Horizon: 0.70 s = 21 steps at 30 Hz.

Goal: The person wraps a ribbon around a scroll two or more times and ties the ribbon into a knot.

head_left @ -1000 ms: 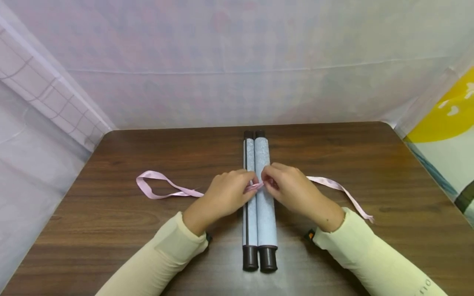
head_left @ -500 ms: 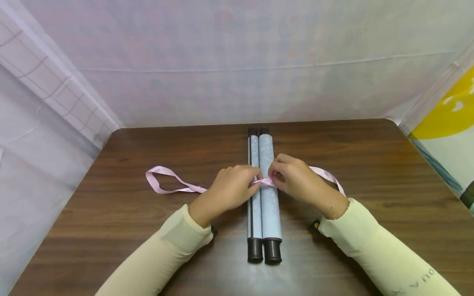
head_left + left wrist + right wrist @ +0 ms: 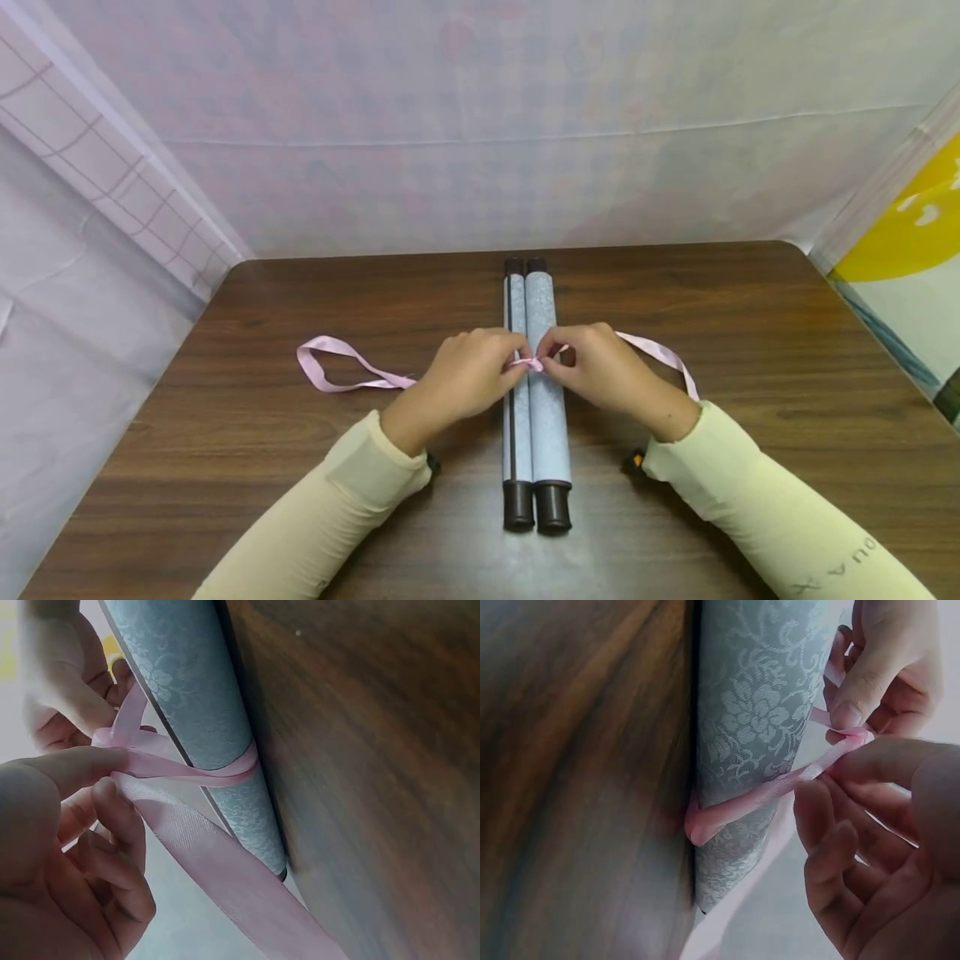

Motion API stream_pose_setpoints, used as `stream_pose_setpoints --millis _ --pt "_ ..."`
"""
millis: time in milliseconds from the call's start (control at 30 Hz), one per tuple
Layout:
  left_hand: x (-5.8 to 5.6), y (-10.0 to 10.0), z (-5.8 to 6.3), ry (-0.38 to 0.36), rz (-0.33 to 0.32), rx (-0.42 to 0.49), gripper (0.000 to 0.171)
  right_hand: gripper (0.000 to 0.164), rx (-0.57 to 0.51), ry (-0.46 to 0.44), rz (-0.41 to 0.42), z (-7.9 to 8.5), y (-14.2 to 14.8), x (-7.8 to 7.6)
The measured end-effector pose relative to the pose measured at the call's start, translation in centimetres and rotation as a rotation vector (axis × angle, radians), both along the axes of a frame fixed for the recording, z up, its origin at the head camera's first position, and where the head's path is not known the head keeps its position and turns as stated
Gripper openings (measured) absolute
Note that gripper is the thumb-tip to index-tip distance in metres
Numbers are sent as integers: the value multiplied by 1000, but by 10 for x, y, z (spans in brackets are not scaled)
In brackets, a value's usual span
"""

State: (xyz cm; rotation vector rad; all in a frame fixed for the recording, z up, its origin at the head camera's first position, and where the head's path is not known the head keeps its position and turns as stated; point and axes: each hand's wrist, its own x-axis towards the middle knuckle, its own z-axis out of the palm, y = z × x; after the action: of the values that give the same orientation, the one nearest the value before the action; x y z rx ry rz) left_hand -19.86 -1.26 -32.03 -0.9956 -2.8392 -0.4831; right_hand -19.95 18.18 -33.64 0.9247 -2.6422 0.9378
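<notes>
Pinching ribbon: left hand [image 3: 468, 375] has thumb and fingertips on the pink ribbon [image 3: 537, 365], its looped tail out at 9 o'clock. Centre, 2 pale-blue rolls [image 3: 548, 425] lie 12-to-6 on the table [image 3: 225, 433], probably side by side so 1 band girdles them. Right hand [image 3: 600, 371] pinches at the knot's 3 o'clock, likely keeping it snug; other tail runs 3 o'clock.

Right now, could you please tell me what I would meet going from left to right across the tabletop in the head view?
A loop of pink satin ribbon, the person's left hand, a pale-blue patterned roll with a dark lengthwise stripe, an unstriped pale-blue patterned roll, the person's right hand.
</notes>
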Motion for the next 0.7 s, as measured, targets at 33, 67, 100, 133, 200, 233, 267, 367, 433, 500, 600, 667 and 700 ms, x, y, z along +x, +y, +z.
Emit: stream_pose_setpoints --millis 33,67,100,133,200,233,267,367,433,500,600,667,700 --pt "0 0 0 -1 3 1 12 5 -12 -18 6 0 0 0" --pt "-1 0 0 -1 8 1 12 6 -19 -36 12 0 0 0" --pt "-1 0 1 -1 13 2 12 7 -26 -55 17 0 0 0" --pt "-1 0 1 3 21 2 12 9 -32 -75 20 0 0 0" --pt "-1 -1 2 10 36 4 11 13 -43 -127 23 0 1 0" --pt "-1 -1 3 14 40 8 11 14 -52 -155 24 0 1 0" --pt "-2 -1 3 18 47 10 10 16 -64 -191 27 0 1 1" --pt "-2 -2 5 27 58 8 9 17 -112 -300 43 0 2 1" --pt "-3 -2 5 25 60 8 8 18 -143 -366 48 0 2 1" --pt "-3 -2 6 20 61 7 8 18 -166 -422 48 1 3 2" --pt "-3 -3 6 11 60 8 8 18 -187 -485 49 1 3 2" --pt "-3 -3 6 8 61 6 8 18 -197 -519 57 1 4 2" --pt "-3 -3 5 6 62 7 7 18 -202 -531 63 2 3 1"
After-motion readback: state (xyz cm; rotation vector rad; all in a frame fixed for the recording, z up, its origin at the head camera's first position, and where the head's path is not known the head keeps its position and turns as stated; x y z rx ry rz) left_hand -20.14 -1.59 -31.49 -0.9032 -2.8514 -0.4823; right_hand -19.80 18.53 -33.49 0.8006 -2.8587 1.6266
